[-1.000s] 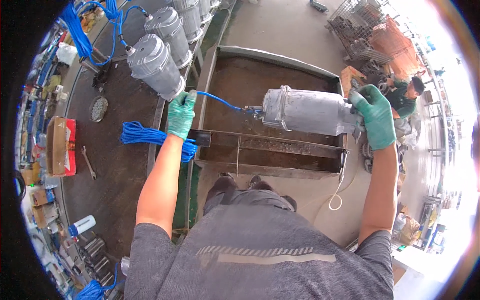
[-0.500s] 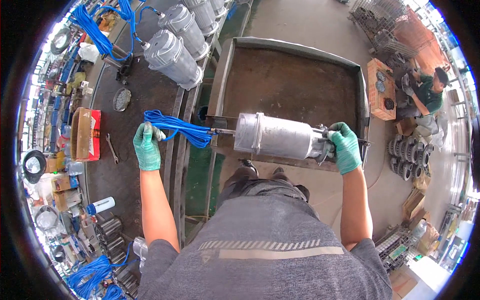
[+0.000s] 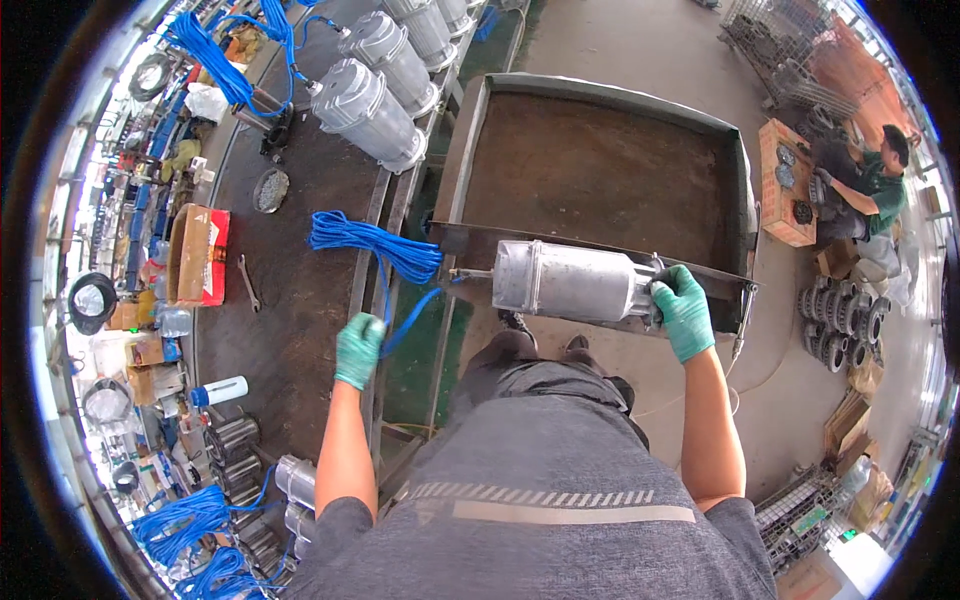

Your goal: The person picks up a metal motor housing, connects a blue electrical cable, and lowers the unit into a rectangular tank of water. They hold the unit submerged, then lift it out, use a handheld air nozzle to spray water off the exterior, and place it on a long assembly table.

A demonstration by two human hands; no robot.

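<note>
Near bench edge (image 3: pixel 381 200) | left hand (image 3: pixel 358 352) off blue coil (image 3: pixel 375 245) now | strand (image 3: pixel 408 322) apparently gripped

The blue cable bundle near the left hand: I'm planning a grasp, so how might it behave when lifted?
The blue cable bundle would probably sag, since its loose length bends in a curve. Its many separate strands could shift or snag if gripped loosely.
</note>
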